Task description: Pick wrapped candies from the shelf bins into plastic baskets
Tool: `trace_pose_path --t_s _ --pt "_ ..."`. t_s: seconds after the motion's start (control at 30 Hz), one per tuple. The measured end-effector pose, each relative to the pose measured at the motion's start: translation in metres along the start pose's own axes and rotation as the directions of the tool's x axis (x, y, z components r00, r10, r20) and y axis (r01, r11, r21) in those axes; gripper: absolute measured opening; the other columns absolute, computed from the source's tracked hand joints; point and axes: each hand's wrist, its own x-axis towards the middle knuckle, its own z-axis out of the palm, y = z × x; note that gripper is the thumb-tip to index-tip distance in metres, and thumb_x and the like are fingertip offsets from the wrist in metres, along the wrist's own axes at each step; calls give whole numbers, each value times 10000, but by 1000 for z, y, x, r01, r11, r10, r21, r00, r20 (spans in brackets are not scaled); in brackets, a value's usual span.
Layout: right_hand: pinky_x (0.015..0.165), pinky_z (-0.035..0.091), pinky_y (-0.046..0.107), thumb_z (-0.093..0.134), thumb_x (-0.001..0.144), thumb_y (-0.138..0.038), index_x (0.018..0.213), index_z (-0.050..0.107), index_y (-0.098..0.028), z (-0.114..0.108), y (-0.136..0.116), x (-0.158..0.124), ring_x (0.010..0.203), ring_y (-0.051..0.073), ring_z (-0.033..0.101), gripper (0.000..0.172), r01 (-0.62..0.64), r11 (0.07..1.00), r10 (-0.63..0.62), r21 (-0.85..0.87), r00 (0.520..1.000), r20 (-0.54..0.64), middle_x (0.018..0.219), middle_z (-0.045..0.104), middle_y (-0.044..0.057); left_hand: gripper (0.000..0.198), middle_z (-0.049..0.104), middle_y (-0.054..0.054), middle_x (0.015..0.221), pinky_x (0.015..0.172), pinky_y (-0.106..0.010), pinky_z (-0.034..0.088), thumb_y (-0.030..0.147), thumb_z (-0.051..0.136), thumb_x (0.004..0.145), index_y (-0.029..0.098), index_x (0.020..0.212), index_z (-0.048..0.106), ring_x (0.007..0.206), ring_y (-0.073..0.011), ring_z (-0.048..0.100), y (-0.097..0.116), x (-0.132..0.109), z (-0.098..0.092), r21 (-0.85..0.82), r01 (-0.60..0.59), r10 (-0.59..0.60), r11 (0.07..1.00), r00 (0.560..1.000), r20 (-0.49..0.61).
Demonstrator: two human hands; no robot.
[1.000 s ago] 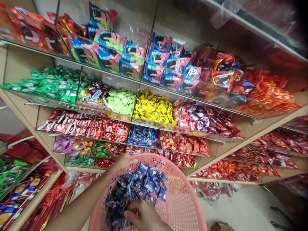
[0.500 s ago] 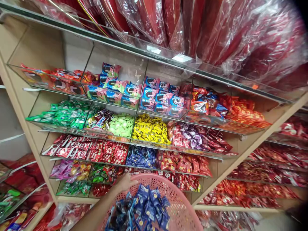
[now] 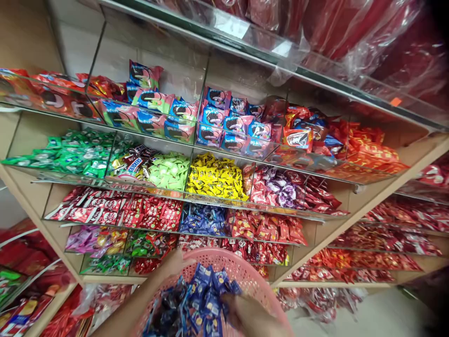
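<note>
Views: one, head-worn. Position: standing close before a tiered shelf unit (image 3: 351, 213) of wrapped sweets, near enough that the tiers fill almost the whole frame. Facing: forward and tilted, so the shelf edges run on a slant, falling to the left and rising to the right. Lower edge: a pink basket (image 3: 242, 267) sits directly beneath the lens, very near. Far right: a strip of pale floor (image 3: 379, 313). Shared coverage: none, a single view.

The right hand (image 3: 250, 316) is back, seemingly among the blue sweets (image 3: 199, 299).
</note>
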Motion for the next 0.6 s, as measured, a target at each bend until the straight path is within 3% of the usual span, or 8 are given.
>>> trace_pose_path --t_s 0.07,0.1,0.2,0.23,0.27,0.37,0.4,0.6 --pt "723 456 307 519 766 -264 1176 515 -280 -46 -35 -10 851 211 605 411 98 994 -107 -47 947 -301 972 650 71 499 506 20 553 499 -211 286 650 427 668 177 643 586 583 -140 504 -5 1 2 38 -1 2 999 1000 -31" --pt "725 457 312 506 785 -281 1246 445 -252 -65 -49 -16 876 215 598 466 128 990 -143 -64 852 -504 1034 625 96 496 514 15 565 500 -212 286 644 426 671 175 648 586 587 -141 508 -7 1 3 51 5 -3 999 999 -38" --pt "707 467 300 498 808 -224 1244 427 -197 -92 -67 -16 801 177 600 443 184 979 -137 -83 306 -942 970 619 92 497 530 9 589 507 -211 285 638 414 682 175 649 590 594 -138 510 -13 3 7 77 0 3 997 999 -40" --pt "697 470 290 494 810 -200 1197 466 -193 -89 -64 -6 773 162 598 387 223 968 -161 -116 196 -967 928 621 76 499 531 10 588 507 -210 282 638 409 686 175 648 592 592 -135 508 -14 4 7 80 -3 6 997 999 -35" --pt "682 472 276 488 812 -188 1134 509 -193 -82 -58 8 751 150 596 323 268 948 -225 -170 187 -956 890 624 61 502 528 11 579 503 -209 276 638 404 689 174 643 593 585 -132 504 -15 5 8 83 0 3 997 1000 -27" --pt "706 472 260 417 845 -209 1042 553 -192 -47 -33 77 790 145 600 240 299 930 -361 -213 644 -675 913 632 56 524 510 12 544 473 -211 245 644 391 691 165 611 588 549 -125 481 -16 7 9 87 32 -32 996 999 -3" --pt "709 469 259 372 863 -222 1028 555 -188 -37 -26 104 782 143 601 249 264 945 -327 -194 742 -585 903 629 56 528 504 12 535 466 -212 237 646 391 690 163 600 584 539 -121 474 -16 7 9 89 42 -43 995 999 0" --pt "682 462 333 479 790 -430 1188 412 -174 -22 -10 224 918 251 579 477 -204 943 38 -264 853 -521 1152 497 135 547 519 9 556 476 -219 242 682 393 673 168 618 574 561 -132 490 -15 6 5 71 60 -60 996 998 -1"
